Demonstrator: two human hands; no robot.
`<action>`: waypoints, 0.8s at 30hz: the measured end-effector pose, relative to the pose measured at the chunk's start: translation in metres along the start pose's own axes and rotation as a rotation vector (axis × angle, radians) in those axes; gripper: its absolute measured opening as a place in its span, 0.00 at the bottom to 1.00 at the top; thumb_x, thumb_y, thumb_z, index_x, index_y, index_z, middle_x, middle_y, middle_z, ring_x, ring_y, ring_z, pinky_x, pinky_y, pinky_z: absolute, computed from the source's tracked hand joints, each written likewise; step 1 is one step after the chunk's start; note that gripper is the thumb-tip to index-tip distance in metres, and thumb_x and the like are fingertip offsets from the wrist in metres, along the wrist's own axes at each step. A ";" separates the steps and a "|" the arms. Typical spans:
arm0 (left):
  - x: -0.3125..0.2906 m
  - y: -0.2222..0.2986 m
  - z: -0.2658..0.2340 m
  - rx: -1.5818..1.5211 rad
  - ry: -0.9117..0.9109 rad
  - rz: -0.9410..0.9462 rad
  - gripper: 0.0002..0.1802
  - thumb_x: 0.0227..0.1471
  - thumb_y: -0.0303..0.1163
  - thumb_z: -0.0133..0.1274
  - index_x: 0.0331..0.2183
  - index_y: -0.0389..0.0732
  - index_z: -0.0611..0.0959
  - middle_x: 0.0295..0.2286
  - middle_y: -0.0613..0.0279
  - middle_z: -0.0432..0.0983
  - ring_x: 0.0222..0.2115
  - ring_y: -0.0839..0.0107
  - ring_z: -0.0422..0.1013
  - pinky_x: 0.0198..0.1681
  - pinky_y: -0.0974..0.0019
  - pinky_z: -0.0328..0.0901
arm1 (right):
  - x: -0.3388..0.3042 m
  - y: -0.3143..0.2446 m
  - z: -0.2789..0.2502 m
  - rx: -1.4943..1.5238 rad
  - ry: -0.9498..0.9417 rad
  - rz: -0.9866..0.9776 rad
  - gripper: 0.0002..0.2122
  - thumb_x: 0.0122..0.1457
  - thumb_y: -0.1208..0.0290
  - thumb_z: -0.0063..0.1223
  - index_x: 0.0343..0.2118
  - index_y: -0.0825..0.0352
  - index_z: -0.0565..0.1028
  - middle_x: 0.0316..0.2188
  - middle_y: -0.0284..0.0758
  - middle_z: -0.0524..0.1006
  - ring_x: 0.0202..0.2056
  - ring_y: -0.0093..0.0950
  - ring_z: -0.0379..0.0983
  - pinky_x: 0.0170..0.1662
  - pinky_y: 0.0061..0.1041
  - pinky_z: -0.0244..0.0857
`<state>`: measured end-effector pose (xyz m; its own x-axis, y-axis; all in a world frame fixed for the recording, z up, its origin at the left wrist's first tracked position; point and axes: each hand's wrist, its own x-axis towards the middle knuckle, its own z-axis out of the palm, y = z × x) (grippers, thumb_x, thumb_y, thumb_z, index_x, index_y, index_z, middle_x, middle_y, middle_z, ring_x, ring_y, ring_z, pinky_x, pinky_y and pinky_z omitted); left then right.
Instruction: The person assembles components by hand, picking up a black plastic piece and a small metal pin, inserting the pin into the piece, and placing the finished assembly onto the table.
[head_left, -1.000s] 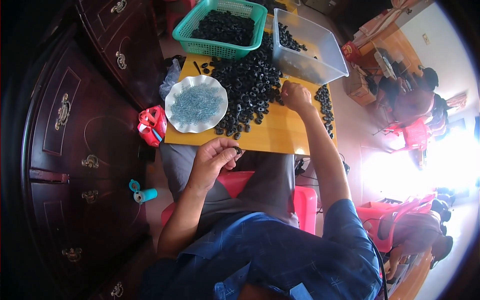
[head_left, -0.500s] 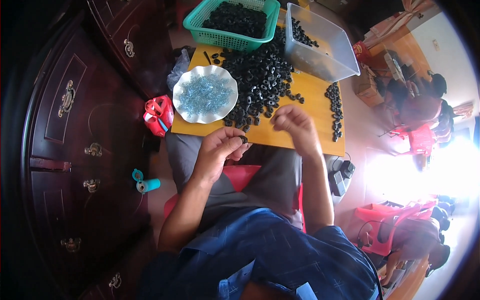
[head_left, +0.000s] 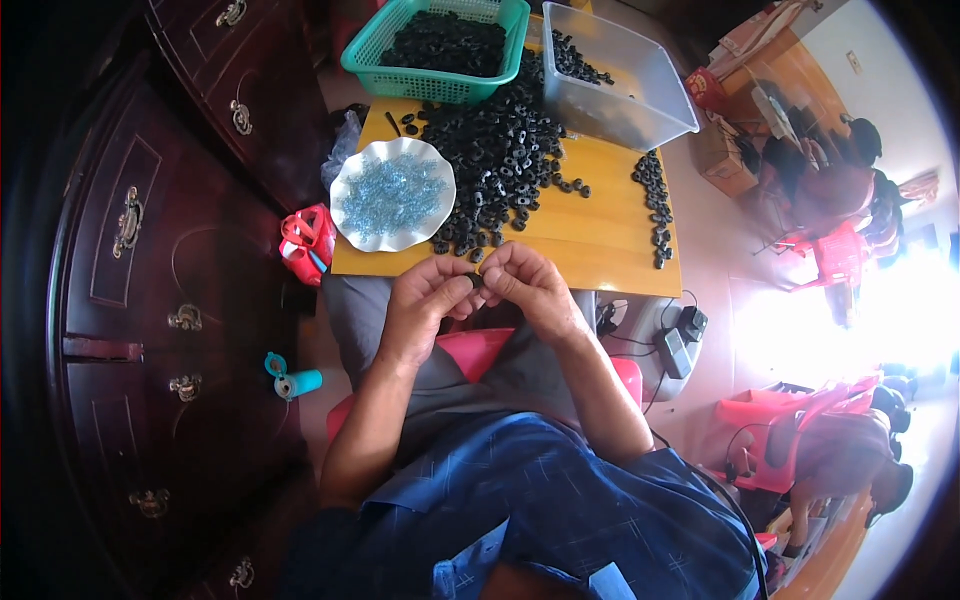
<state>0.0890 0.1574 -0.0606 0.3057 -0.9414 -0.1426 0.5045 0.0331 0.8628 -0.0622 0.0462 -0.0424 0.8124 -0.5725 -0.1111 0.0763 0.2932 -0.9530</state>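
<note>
Over the table's near edge, my left hand point(head_left: 415, 305) pinches a small black plastic piece point(head_left: 474, 281) between thumb and fingers. My right hand point(head_left: 535, 295) meets it there, thumb and fingertips closed against the piece; anything tiny between those fingers is hidden. Beyond my hands spreads a heap of similar black pieces point(head_left: 500, 165), many showing holes. Left of the heap stands a white wavy-rimmed plate point(head_left: 343, 222) holding many tiny shiny bluish bits point(head_left: 395, 195), too small to make out singly. More black pieces point(head_left: 655, 205) lie in a strip along the table's right side.
At the back of the yellow table point(head_left: 590, 235) stand a green basket point(head_left: 425, 88) of black parts and a translucent bin point(head_left: 640, 110) with some pieces inside. Dark drawers point(head_left: 180, 250) flank the left. A turquoise bottle point(head_left: 298, 383) is below. Other people sit at the right.
My right hand has come left and down from above the table to meet my left hand at the black piece. The left hand keeps its hold. The view has shifted slightly.
</note>
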 end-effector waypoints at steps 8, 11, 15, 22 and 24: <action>0.001 -0.004 0.000 0.045 0.003 0.029 0.08 0.55 0.25 0.55 0.38 0.36 0.79 0.26 0.65 0.78 0.25 0.81 0.73 0.30 0.78 0.67 | 0.001 0.000 -0.004 -0.078 -0.012 0.014 0.04 0.64 0.73 0.50 0.38 0.67 0.71 0.29 0.27 0.75 0.31 0.15 0.72 0.35 0.15 0.68; 0.002 -0.006 0.005 0.099 0.043 0.039 0.06 0.55 0.24 0.55 0.37 0.36 0.79 0.26 0.65 0.78 0.25 0.81 0.73 0.30 0.78 0.67 | 0.003 0.004 -0.005 -0.223 0.004 -0.077 0.03 0.63 0.74 0.51 0.35 0.68 0.72 0.24 0.28 0.75 0.26 0.16 0.73 0.29 0.17 0.68; 0.002 -0.012 0.002 0.151 0.075 0.070 0.04 0.55 0.23 0.55 0.35 0.36 0.79 0.25 0.65 0.78 0.25 0.81 0.73 0.30 0.78 0.68 | -0.003 -0.010 0.008 -0.572 0.102 -0.088 0.04 0.61 0.74 0.54 0.31 0.69 0.73 0.21 0.29 0.76 0.24 0.16 0.73 0.28 0.18 0.67; 0.003 -0.019 0.004 0.217 0.139 0.164 0.06 0.54 0.22 0.57 0.35 0.36 0.79 0.26 0.68 0.76 0.24 0.83 0.71 0.29 0.79 0.67 | -0.001 0.016 0.011 -0.476 0.253 -0.198 0.05 0.58 0.75 0.56 0.28 0.70 0.74 0.19 0.31 0.78 0.21 0.16 0.73 0.25 0.19 0.67; 0.002 -0.018 0.004 0.220 0.148 0.174 0.06 0.53 0.22 0.57 0.35 0.36 0.79 0.26 0.68 0.76 0.24 0.83 0.71 0.29 0.79 0.67 | -0.003 0.015 0.015 -0.457 0.266 -0.186 0.05 0.58 0.75 0.56 0.28 0.70 0.74 0.19 0.31 0.77 0.21 0.15 0.73 0.25 0.18 0.67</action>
<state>0.0773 0.1534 -0.0747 0.4942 -0.8685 -0.0390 0.2530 0.1007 0.9622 -0.0545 0.0635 -0.0524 0.6309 -0.7735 0.0600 -0.1021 -0.1594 -0.9819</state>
